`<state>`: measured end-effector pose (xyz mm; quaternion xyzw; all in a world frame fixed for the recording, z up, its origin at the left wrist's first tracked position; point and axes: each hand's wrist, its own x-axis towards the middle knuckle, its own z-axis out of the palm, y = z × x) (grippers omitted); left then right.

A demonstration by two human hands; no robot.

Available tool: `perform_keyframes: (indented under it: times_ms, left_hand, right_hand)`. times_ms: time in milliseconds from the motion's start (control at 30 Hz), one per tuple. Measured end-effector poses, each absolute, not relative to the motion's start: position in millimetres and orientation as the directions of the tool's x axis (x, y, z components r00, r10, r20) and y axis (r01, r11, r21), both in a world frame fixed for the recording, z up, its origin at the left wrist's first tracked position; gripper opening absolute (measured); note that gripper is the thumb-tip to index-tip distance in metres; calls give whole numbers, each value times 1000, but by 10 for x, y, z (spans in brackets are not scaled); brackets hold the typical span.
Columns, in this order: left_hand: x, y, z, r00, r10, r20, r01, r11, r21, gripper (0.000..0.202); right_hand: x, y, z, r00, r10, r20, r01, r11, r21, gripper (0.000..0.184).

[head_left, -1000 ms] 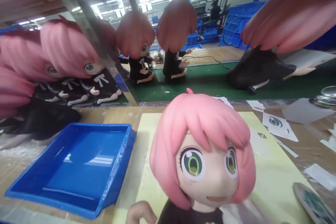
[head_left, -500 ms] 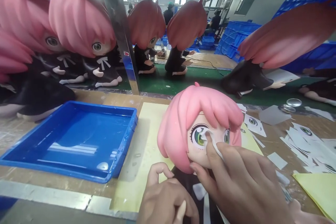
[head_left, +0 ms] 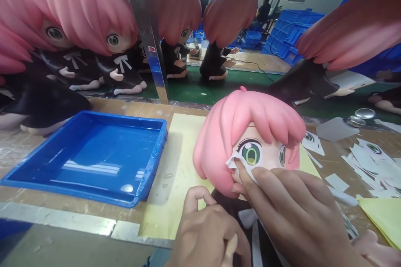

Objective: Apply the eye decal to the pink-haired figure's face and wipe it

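A large pink-haired figurine [head_left: 250,108] in a black dress faces me, green-eyed and leaning slightly back. My right hand [head_left: 291,208] pinches a white wipe [head_left: 239,162] under the index finger, pressed on the face beside the outer corner of the eye on the left. Curled at the figurine's front is my left hand [head_left: 209,229], gripping it low on the body; a pale tip, seemingly the figurine's hand, pokes out between the fingers. The white bow [head_left: 248,218] shows between my hands. My hands hide the lower face and much of the dress.
A blue tray [head_left: 165,133] of water stands left on the bench. Yellow paper [head_left: 163,221] lies under the figurine. Eye decal sheets [head_left: 366,162], a round metal-topped container [head_left: 360,117] and yellow sheets [head_left: 384,217] lie right. More figurines [head_left: 90,8] line the back, beside a metal post [head_left: 145,29].
My right hand has slid the wipe from over the eye to its outer left edge, uncovering the eye. My left hand keeps its grip. The whole view has shifted slightly.
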<state>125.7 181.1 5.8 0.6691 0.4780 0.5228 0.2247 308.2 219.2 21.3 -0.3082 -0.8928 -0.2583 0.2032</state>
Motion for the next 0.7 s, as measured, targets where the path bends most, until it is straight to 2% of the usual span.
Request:
perform_keyframes:
  times_ms: [100, 233, 367, 433, 567, 700]
  left_hand:
    - [1247, 1759, 39, 29, 865, 501, 386, -472, 793, 22]
    - [1230, 1664, 4, 180, 821, 543, 300, -571, 764, 10]
    - [1250, 1619, 16, 167, 821, 545, 324, -568, 756, 20]
    - [1268, 1614, 26, 161, 823, 544, 325, -565, 758, 21]
    - [1307, 1623, 30, 167, 833, 527, 337, -551, 764, 13]
    - [1318, 1638, 21, 108, 799, 591, 279, -595, 754, 16]
  right_hand:
    - [3097, 2166, 211, -735, 408, 542, 633, 701, 330, 27]
    - [3148, 2080, 205, -740, 402, 539, 620, 719, 315, 24]
    - [3188, 1986, 187, -733, 435, 523, 596, 782, 185, 21]
    - [3174, 1976, 182, -693, 456, 558, 631, 758, 164, 19]
    - [3074, 2043, 179, -601, 496, 627, 771, 566, 291, 23]
    - [3017, 2063, 165, -588, 545, 598, 805, 462, 371, 26]
